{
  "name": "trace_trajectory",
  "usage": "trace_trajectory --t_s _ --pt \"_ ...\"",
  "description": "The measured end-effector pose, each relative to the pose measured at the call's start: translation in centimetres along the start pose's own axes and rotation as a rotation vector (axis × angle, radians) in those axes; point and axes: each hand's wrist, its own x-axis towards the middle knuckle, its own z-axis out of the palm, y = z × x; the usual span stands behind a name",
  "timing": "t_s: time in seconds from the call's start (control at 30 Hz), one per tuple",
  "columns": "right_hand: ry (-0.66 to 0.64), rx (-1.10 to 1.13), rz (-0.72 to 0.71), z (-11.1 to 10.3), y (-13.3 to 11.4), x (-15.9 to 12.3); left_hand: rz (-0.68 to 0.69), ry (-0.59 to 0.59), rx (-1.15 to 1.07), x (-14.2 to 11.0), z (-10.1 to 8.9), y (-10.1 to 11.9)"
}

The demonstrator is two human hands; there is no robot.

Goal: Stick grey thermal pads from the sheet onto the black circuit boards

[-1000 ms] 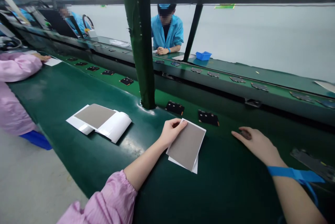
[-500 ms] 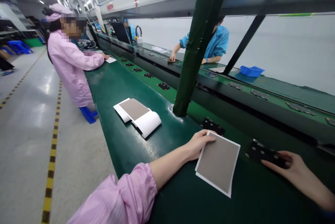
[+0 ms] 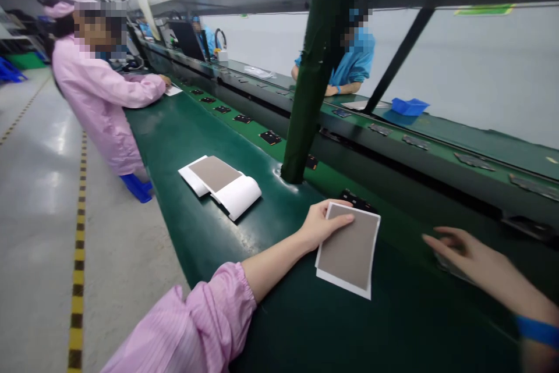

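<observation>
While the green bench fills the near ground, a darker strip runs along its far side, dotted with dark boards, and a green post stands tilted beside it. Over on the left, a pile of grey-brown sheets on white backing lies well apart from both hands. Now the key bit! The held sheet, grey-brown with a white border, sits between the 2 hands, its long axis running from the wearer's side out towards the strip. The left hand has it: thumb on top, fingers mostly hidden behind, pinched near the upper left corner, forearm slanting up from below. And out to the right, well apart from that sheet, there's the right hand, back uppermost, fingers pointing left towards it. A dark shape, apparently a board, is just under those fingers, far nearer the right hand than the left. It's blurred; whether they grip it, I can't tell. Around the wrist, a blue band.
</observation>
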Motion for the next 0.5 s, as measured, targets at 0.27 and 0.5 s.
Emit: trace_trajectory --t_s 0.27,0.5 --pt "-0.150 0.661 -0.289 3.5 -10.0 -2.9 0.071 0.024 0.101 -0.1 0.2 0.1" --pt "-0.171 0.712 -0.235 3.2 -9.7 -3.3 0.112 0.027 0.178 0.0 0.1 0.0"
